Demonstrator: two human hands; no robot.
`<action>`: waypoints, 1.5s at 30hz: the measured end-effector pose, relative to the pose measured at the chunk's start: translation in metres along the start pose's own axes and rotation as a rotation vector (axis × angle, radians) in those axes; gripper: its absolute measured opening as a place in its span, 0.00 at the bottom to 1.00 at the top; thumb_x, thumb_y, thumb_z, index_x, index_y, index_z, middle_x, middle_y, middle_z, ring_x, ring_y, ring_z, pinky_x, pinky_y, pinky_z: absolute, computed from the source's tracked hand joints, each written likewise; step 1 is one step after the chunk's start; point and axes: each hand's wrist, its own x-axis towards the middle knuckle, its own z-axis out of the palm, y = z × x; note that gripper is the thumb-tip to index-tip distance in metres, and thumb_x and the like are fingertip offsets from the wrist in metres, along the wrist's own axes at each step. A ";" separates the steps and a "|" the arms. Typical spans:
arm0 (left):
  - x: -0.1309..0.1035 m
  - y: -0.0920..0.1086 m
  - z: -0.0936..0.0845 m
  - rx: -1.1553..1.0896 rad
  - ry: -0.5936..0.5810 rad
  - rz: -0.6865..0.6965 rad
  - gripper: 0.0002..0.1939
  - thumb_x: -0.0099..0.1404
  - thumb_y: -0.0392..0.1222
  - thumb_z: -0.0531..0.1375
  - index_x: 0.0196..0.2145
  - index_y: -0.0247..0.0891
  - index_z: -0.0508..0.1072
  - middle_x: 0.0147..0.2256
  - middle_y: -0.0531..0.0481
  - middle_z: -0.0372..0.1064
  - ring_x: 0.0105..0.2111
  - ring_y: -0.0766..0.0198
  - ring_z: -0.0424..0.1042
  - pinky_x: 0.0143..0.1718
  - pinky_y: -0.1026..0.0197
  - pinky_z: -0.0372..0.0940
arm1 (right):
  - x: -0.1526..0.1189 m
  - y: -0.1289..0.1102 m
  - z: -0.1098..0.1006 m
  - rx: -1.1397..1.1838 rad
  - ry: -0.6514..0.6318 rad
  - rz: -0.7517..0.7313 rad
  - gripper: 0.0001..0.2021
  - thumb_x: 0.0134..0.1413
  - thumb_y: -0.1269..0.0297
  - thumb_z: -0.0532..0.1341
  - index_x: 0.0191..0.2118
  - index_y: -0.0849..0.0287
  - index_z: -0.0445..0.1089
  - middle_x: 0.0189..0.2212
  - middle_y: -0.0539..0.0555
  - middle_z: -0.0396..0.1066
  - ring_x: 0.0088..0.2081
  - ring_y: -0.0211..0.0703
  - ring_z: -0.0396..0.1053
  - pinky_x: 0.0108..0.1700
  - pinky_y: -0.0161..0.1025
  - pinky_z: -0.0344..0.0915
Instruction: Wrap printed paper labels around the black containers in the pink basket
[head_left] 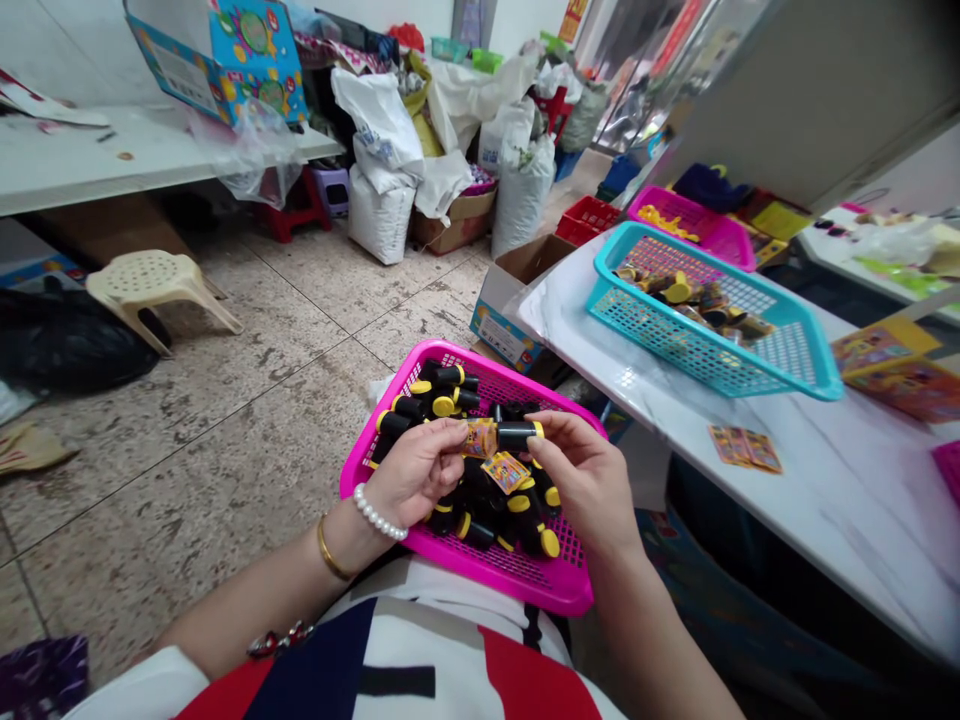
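Note:
A pink basket (525,590) rests on my lap, holding many black cylinders with yellow caps (476,530). Above it, my left hand (424,465) pinches a clear sleeve with an orange printed label (478,438). My right hand (585,470) grips a black cylinder (516,435) by its yellow-capped end. The cylinder's other end meets the open side of the sleeve; whether it is inside cannot be made out. Another orange printed label (506,472) lies on the cylinders just below.
On the white table (660,420) at the right stand a blue basket (712,365) of wrapped pieces and some loose labels (745,449). An open carton (510,310) is beyond my basket. A beige stool (150,285) and white sacks (382,200) are farther off.

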 end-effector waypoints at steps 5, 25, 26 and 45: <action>-0.001 -0.001 0.001 -0.050 -0.022 -0.044 0.07 0.58 0.35 0.64 0.33 0.32 0.68 0.23 0.57 0.62 0.12 0.81 0.53 0.09 0.77 0.43 | -0.001 0.000 0.002 0.018 -0.024 0.040 0.13 0.48 0.58 0.67 0.38 0.58 0.72 0.33 0.54 0.75 0.34 0.43 0.72 0.37 0.38 0.71; -0.016 -0.006 -0.004 0.206 0.092 0.053 0.15 0.54 0.45 0.67 0.34 0.31 0.71 0.14 0.57 0.62 0.11 0.79 0.49 0.11 0.74 0.39 | -0.018 0.022 0.014 0.179 0.010 -0.088 0.11 0.50 0.65 0.67 0.40 0.55 0.68 0.41 0.55 0.75 0.44 0.46 0.73 0.48 0.44 0.70; -0.017 -0.007 -0.003 0.223 0.095 0.054 0.15 0.54 0.46 0.67 0.34 0.31 0.71 0.14 0.57 0.61 0.11 0.79 0.49 0.11 0.74 0.39 | -0.018 0.024 0.013 0.175 0.010 -0.094 0.12 0.49 0.65 0.68 0.40 0.54 0.69 0.41 0.55 0.74 0.43 0.45 0.73 0.48 0.43 0.71; -0.007 -0.001 0.002 0.645 -0.165 0.156 0.18 0.55 0.46 0.67 0.42 0.34 0.73 0.28 0.50 0.70 0.23 0.71 0.67 0.25 0.68 0.63 | -0.024 0.028 -0.001 -0.410 -0.076 -0.543 0.17 0.52 0.71 0.66 0.48 0.48 0.72 0.43 0.55 0.73 0.43 0.48 0.72 0.45 0.46 0.72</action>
